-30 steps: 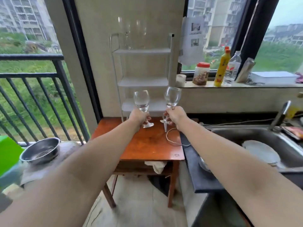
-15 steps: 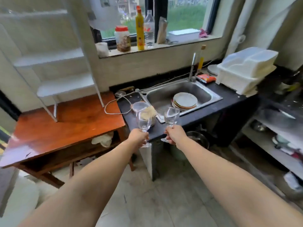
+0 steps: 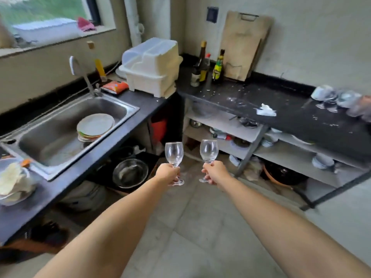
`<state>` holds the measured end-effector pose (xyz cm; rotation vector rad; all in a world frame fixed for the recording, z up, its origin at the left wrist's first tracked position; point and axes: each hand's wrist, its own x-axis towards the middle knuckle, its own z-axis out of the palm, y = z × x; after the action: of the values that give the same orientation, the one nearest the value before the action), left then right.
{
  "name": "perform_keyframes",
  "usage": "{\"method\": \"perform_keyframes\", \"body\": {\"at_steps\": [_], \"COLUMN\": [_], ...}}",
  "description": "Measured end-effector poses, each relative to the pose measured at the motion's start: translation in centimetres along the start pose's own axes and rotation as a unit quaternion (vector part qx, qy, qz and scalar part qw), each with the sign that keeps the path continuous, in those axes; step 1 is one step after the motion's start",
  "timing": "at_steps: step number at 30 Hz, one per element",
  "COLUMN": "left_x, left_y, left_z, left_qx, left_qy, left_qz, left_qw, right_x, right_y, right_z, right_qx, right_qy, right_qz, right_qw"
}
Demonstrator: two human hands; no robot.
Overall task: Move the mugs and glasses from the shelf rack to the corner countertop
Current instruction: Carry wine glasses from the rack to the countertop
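Observation:
My left hand [image 3: 167, 173] grips the stem of a clear wine glass [image 3: 174, 153], held upright over the floor. My right hand [image 3: 214, 171] holds a second clear wine glass [image 3: 209, 150] by its stem, also upright. Both glasses are empty and about a hand's width apart. The black corner countertop [image 3: 285, 105] runs along the right wall, well beyond both hands. A blurred cluster of mugs and glasses [image 3: 339, 99] stands at its far right end. The shelf rack is out of view.
A steel sink [image 3: 60, 133] with stacked plates sits at left. A white dish rack box [image 3: 152, 67], bottles [image 3: 206, 67] and a cutting board [image 3: 243, 45] crowd the corner. A crumpled tissue [image 3: 266, 111] lies on the countertop. Open shelves with bowls run beneath.
The view has swung right, from the shelf rack and wooden table past the sink to the corner countertop. Both hands kept their glasses throughout.

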<state>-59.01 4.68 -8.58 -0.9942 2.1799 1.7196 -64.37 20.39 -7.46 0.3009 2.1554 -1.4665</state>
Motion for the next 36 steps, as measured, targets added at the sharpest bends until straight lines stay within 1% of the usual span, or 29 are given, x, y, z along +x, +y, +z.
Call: {"method": "perform_keyframes", "body": {"at_steps": [2, 7, 9, 12, 17, 20, 23, 25, 27, 30, 32, 36], "left_x": [1.4, 4.3, 6.1, 9.0, 13.2, 15.0, 15.7, 15.9, 16.4, 17.1, 17.9, 18.9], "left_y": [1.8, 4.6, 6.3, 9.8, 16.6, 19.9, 22.0, 23.5, 25.0, 27.0, 28.6, 32.5], "left_z": [3.7, 9.9, 12.3, 15.8, 21.5, 25.7, 30.0, 33.1, 37.8, 42.5, 47.0, 55.4], "left_qx": [0.009, 0.047, 0.084, 0.106, 0.177, 0.201, 0.236, 0.235, 0.247, 0.256, 0.254, 0.233], "left_qy": [-0.028, -0.084, -0.098, -0.134, -0.193, -0.245, -0.273, -0.29, -0.31, -0.326, -0.329, -0.33], "left_qz": [0.008, 0.004, 0.011, 0.024, 0.062, 0.077, 0.083, 0.078, 0.073, 0.093, 0.096, 0.073], "left_qw": [1.0, 0.995, 0.992, 0.985, 0.963, 0.945, 0.929, 0.925, 0.915, 0.905, 0.904, 0.912], "right_x": [1.3, 4.1, 5.8, 8.7, 12.6, 14.5, 15.8, 16.9, 18.7, 20.4, 22.1, 24.7], "right_y": [1.1, 3.2, 3.1, 2.2, 0.4, 0.2, 0.9, 1.5, 2.9, 3.7, 4.3, 4.8], "right_z": [-3.6, -9.3, -11.9, -15.7, -21.7, -25.0, -27.9, -30.3, -34.0, -38.2, -42.4, -51.0], "right_qx": [0.021, 0.07, 0.096, 0.128, 0.167, 0.194, 0.205, 0.206, 0.217, 0.217, 0.211, 0.231], "right_qy": [0.031, 0.1, 0.128, 0.17, 0.23, 0.271, 0.289, 0.302, 0.325, 0.334, 0.345, 0.353], "right_qz": [0.013, 0.046, 0.057, 0.066, 0.073, 0.09, 0.106, 0.112, 0.123, 0.133, 0.13, 0.136], "right_qw": [0.999, 0.991, 0.985, 0.975, 0.956, 0.938, 0.929, 0.924, 0.912, 0.908, 0.905, 0.896]}}
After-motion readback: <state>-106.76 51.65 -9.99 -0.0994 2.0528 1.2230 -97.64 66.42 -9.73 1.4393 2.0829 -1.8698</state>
